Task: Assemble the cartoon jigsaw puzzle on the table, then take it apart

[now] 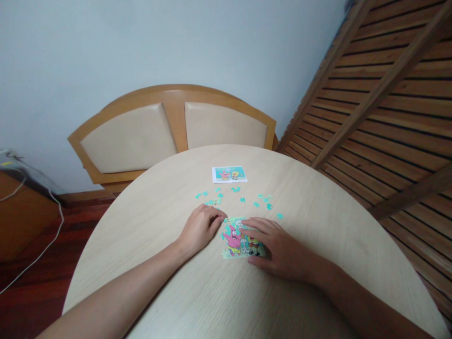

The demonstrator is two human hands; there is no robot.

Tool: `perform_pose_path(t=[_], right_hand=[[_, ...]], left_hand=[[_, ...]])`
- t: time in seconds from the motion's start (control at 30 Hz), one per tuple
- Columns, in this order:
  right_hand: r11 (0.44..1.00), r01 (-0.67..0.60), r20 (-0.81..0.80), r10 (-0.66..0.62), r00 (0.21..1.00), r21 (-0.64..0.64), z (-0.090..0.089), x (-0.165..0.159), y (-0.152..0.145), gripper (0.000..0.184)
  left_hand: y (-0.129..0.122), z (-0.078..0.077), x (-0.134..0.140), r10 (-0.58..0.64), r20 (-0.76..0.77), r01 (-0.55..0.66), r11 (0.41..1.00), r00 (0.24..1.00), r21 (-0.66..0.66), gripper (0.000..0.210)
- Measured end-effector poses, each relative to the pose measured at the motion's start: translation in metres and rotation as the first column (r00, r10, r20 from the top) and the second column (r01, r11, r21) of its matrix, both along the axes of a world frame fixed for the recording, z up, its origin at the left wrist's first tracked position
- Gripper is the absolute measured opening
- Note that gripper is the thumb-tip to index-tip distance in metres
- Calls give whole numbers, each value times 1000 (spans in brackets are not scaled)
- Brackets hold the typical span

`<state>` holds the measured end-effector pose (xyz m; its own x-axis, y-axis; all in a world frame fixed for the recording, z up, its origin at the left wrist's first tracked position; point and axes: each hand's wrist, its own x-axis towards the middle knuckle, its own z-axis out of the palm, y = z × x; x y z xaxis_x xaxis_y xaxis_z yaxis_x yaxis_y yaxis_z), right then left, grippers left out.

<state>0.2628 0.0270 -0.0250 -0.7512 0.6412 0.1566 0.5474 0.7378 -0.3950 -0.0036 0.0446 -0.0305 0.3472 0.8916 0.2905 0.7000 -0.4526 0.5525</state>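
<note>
A partly assembled cartoon jigsaw puzzle (pixel 236 238) lies on the round pale wooden table (pixel 176 292) in front of me. My right hand (pixel 278 249) rests flat on the puzzle's right side, fingers spread and pointing left. My left hand (pixel 200 228) sits just left of the puzzle with fingers curled at its upper left corner; whether it holds a piece is hidden. Several loose turquoise puzzle pieces (pixel 236 189) are scattered on the table beyond both hands.
A small reference picture card (pixel 229 173) lies farther back on the table. A wooden chair with beige padded back (pixel 169 127) stands behind the table against the wall. A slatted wooden panel (pixel 388 94) is at the right; a white cable (pixel 52 235) runs at the left.
</note>
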Motion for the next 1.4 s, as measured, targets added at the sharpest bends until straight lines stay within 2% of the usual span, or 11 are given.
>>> perform_pose_path(t=[0.33, 0.7, 0.93, 1.1, 1.27, 1.4], right_hand=[[995, -102, -45, 101, 994, -19, 6, 0, 3, 49], [996, -93, -54, 94, 994, 13, 4, -1, 2, 49], [998, -38, -49, 41, 998, 54, 2, -10, -6, 53], [997, 11, 12, -12, 1000, 77, 8, -21, -11, 62], [998, 1, 82, -7, 997, 64, 21, -30, -5, 55], [997, -32, 26, 30, 999, 74, 15, -32, 1, 51]], left_hand=[[5, 1, -3, -169, -56, 171, 985, 984, 27, 24], [3, 4, 3, -200, -121, 209, 976, 972, 63, 23], [0, 7, 6, -68, -45, 68, 998, 997, 4, 13], [-1, 9, 5, -95, -13, 95, 995, 995, 8, 13], [-1, 8, 3, -131, -10, 131, 991, 991, 5, 12], [-3, 6, -1, -82, 15, 83, 996, 996, -29, 15]])
